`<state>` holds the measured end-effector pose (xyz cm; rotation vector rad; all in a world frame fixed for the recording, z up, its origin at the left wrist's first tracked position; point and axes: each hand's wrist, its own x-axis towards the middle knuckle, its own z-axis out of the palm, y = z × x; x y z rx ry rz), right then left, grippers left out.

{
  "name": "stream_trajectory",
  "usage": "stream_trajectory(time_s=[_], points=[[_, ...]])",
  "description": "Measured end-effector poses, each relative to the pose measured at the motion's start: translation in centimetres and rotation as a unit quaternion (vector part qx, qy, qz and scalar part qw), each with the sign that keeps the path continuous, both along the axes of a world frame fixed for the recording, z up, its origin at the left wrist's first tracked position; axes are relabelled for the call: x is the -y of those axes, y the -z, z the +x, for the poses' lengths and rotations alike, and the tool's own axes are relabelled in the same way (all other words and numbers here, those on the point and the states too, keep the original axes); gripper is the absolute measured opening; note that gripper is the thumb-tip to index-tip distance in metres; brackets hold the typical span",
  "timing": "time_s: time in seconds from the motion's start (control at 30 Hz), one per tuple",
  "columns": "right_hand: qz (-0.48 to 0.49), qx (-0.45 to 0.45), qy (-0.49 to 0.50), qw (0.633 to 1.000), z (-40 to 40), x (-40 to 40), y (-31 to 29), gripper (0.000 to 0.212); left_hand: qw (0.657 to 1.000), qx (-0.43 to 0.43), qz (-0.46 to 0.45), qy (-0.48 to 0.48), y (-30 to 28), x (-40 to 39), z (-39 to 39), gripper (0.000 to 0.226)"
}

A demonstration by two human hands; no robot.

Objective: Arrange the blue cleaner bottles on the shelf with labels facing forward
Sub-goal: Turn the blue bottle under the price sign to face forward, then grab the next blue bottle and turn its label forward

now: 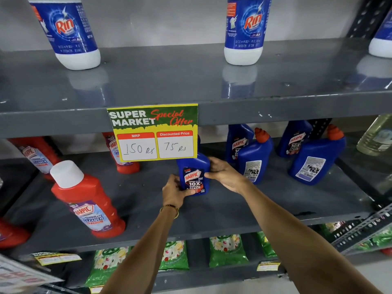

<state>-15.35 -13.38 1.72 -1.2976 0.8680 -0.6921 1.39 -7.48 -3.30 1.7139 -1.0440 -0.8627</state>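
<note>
A blue Harpic cleaner bottle [194,176] stands on the grey middle shelf [212,209], its front label facing me. My left hand [174,190] grips its lower left side and my right hand [222,171] holds its right side. Its top is hidden behind the price sign [154,132]. To the right, two blue bottles [253,158] [314,160] show their back labels. Behind them stand two more blue bottles [238,143] [294,139] with front labels showing.
Red Harpic bathroom cleaner bottles [84,200] stand at the left of the same shelf. White and blue Rin bottles [246,30] sit on the upper shelf. Green packets [227,250] fill the shelf below. A clear bottle [375,136] is at far right.
</note>
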Motion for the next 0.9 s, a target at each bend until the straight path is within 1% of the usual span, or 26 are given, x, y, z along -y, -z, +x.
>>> stream_trajectory(time_s=[0.17,0.27,0.33,0.4,0.5,0.57,0.67,0.8,0.83,0.9], points=[[0.006,-0.012,-0.006,1.000,0.0,-0.1,-0.1,0.055,1.000,0.006,0.002,-0.003,0.2,-0.3,-0.2,0.051],[0.008,-0.035,0.012,0.999,-0.3,-0.4,0.3,0.063,1.000,0.017,0.014,0.002,0.4,-0.6,-0.1,0.051],[0.002,-0.069,0.063,0.996,-0.7,-1.0,0.9,0.065,0.999,0.022,0.027,-0.008,0.7,-1.1,-0.1,0.056],[-0.009,-0.115,0.140,0.983,-1.3,-1.6,1.8,0.061,0.998,0.030,0.034,-0.037,1.0,-1.7,-0.4,0.057],[-0.012,-0.139,0.252,0.958,-2.5,-2.9,3.2,0.048,0.996,0.053,0.013,-0.076,1.1,-3.0,-1.6,0.045],[-0.017,-0.159,0.306,0.939,-3.5,-4.1,3.9,0.040,0.995,0.060,0.000,-0.079,1.1,-3.6,-2.9,0.038],[-0.018,-0.203,0.362,0.910,-5.6,-5.2,4.7,0.035,0.997,0.066,-0.009,-0.043,1.1,-3.8,-5.4,0.032],[-0.031,-0.244,0.407,0.880,-8.7,-4.9,4.4,0.039,0.997,0.075,-0.017,0.010,0.4,-2.6,-8.9,0.032],[-0.032,-0.249,0.409,0.878,-9.6,-4.4,4.2,0.043,0.997,0.074,-0.017,0.021,0.2,-2.0,-9.8,0.034],[-0.022,-0.234,0.401,0.885,-11.4,-3.3,3.9,0.054,0.996,0.071,-0.013,0.046,-0.4,-0.6,-11.6,0.041]])
